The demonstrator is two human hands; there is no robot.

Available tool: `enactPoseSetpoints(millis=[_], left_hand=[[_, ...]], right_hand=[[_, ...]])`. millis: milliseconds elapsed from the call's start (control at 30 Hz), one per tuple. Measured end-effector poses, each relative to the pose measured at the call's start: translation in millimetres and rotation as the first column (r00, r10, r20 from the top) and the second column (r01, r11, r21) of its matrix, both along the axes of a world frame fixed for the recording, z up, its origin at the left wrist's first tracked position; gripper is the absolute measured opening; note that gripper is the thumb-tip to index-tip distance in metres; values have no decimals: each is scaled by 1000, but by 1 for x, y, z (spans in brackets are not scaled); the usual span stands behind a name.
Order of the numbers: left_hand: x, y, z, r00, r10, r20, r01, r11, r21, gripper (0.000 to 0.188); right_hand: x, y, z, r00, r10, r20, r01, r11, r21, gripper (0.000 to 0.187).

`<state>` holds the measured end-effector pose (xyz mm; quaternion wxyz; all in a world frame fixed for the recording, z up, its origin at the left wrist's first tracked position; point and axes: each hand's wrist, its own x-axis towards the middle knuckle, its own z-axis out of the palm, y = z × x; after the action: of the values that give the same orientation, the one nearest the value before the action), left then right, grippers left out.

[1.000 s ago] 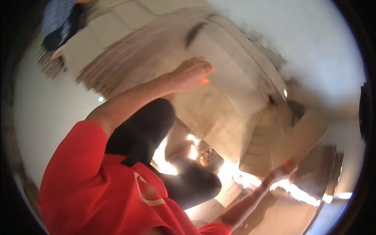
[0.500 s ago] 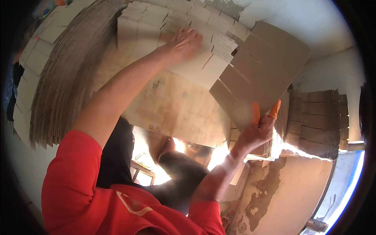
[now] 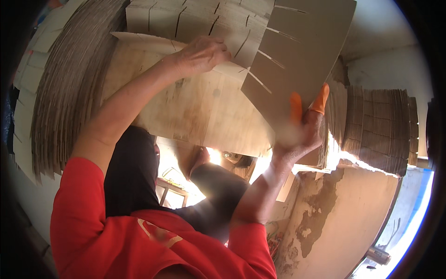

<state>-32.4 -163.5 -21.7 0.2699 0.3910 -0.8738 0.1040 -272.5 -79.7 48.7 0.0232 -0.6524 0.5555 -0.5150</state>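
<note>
My right hand [image 3: 302, 128], with orange covers on two digits, holds a slotted cardboard sheet [image 3: 306, 51] by its lower end. The sheet stands tilted, its cut slots along the left edge. My left hand [image 3: 204, 55] is closed at the near edge of a pale slotted sheet [image 3: 148, 43], which juts out toward me from a stack of slotted cardboard [image 3: 195, 16]. Its fingertips are partly hidden. Under both hands lies a wooden board [image 3: 186, 111].
A long row of cardboard sheets [image 3: 69, 88] packed on edge stands at the left. More bundled cardboard [image 3: 378, 125] is at the right, above a wall with peeling paint [image 3: 348, 209]. My legs [image 3: 134, 172] are below the board's near edge.
My left hand has come from on top of the stack to its near edge, and a sheet there now juts toward me. The sheet in my right hand has turned more upright.
</note>
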Motion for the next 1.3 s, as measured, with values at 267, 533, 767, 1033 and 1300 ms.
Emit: enactPoseSetpoints(millis=[267, 533, 767, 1033, 1300], left_hand=[[-19, 20, -3, 1000, 0, -19, 0, 1000, -21, 11], [-38, 38, 2, 999, -44, -5, 44, 999, 18, 9], [-55, 63, 13, 991, -125, -48, 127, 990, 60, 7], [-75, 102, 33, 962, -240, -133, 250, 966, 62, 9], [-35, 46, 49, 966, 112, -232, -23, 935, 354, 49]], right_hand=[[0, 12, 6, 985, -8, -173, -11, 994, -106, 54], [0, 21, 1, 984, 55, -169, -65, 996, -59, 52], [-1, 27, -6, 968, 40, -249, -26, 998, 60, 56], [-1, 22, -38, 936, 47, -348, 6, 989, 149, 53], [3, 21, -55, 954, -60, -295, -16, 969, -247, 54]])
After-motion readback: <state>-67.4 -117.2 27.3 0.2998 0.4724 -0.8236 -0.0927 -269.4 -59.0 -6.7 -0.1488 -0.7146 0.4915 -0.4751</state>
